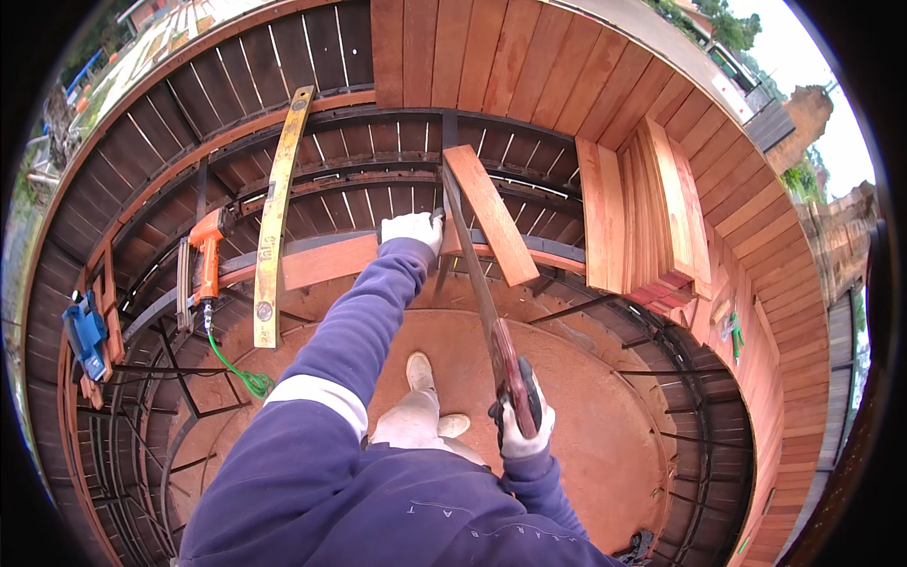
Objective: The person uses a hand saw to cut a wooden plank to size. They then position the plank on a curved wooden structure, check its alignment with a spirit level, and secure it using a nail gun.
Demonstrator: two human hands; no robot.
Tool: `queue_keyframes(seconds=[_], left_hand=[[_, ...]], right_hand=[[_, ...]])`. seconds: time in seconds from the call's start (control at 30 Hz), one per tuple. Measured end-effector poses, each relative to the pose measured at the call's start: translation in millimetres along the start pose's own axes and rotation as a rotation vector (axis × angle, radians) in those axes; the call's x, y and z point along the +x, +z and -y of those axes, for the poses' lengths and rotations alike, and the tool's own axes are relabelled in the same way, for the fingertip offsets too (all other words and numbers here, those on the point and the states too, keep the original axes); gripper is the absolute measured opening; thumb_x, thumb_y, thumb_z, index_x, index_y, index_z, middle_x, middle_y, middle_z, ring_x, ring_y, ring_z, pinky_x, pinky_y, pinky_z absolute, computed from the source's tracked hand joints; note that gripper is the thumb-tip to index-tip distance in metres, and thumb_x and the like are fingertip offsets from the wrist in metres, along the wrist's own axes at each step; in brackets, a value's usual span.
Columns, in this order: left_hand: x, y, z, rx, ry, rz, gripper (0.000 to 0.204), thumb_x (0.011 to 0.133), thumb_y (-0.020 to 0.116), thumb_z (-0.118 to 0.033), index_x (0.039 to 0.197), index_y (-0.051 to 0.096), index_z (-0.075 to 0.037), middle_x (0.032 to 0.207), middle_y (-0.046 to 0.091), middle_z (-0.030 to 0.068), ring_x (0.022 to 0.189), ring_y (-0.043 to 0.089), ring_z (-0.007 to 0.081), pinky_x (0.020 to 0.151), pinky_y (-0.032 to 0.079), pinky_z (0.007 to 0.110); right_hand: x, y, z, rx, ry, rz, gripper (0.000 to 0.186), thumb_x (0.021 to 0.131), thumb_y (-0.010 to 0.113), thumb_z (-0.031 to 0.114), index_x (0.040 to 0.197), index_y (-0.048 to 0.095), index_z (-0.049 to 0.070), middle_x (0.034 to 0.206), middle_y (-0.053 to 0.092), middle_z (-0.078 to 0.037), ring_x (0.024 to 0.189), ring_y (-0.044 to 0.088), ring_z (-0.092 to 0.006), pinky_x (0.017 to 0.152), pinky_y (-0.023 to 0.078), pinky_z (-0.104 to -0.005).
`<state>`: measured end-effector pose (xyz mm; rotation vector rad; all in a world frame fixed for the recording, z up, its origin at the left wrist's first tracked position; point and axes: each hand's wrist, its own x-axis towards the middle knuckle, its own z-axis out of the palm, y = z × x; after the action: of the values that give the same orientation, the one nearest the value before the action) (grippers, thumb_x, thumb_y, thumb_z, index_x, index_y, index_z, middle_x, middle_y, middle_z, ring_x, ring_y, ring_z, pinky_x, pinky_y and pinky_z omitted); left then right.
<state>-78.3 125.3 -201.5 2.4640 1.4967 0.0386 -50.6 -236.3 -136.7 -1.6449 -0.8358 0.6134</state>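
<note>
Right hand (522, 423) gripping handsaw (477, 274), left hand (413, 230) outstretched pressing board (489, 214)

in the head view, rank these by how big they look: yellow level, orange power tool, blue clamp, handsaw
1. yellow level, longest by far
2. handsaw, nearly as long, but closer to the camera, so unsure
3. orange power tool
4. blue clamp, looks similar to the tool; rim distortion makes it unsure

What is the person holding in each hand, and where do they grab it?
The right hand grips a handsaw by its handle. The left hand presses on the reddish wooden board near its lower end, beside the blade.
</note>
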Motion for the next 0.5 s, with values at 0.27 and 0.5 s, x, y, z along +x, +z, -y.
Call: queue_keyframes(seconds=[0.27, 0.5], left_hand=[[1, -9, -8, 0.010, -0.005, 0.025, 0.054, 0.106, 0.033, -0.046, 0.109, 0.076, -0.014, 0.106, 0.077, 0.0130, 0.100, 0.072, 0.0330, 0.089, 0.050, 0.050], [2, -1, -3, 0.003, 0.009, 0.006, 0.053, 0.107, 0.032, -0.047, 0.112, 0.074, -0.015, 0.106, 0.076, 0.0124, 0.101, 0.072, 0.0329, 0.089, 0.049, 0.050]], right_hand=[[74, 25, -3, -0.003, -0.046, -0.012, 0.053, 0.089, 0.064, 0.001, 0.141, 0.055, -0.006, 0.096, 0.071, -0.014, 0.078, 0.066, -0.0174, 0.074, 0.055, -0.0302], [-8, -8, -4, 0.025, -0.012, -0.005, 0.062, 0.087, 0.059, -0.005, 0.149, 0.050, -0.002, 0.087, 0.069, -0.007, 0.070, 0.063, -0.0105, 0.067, 0.054, -0.0264]])
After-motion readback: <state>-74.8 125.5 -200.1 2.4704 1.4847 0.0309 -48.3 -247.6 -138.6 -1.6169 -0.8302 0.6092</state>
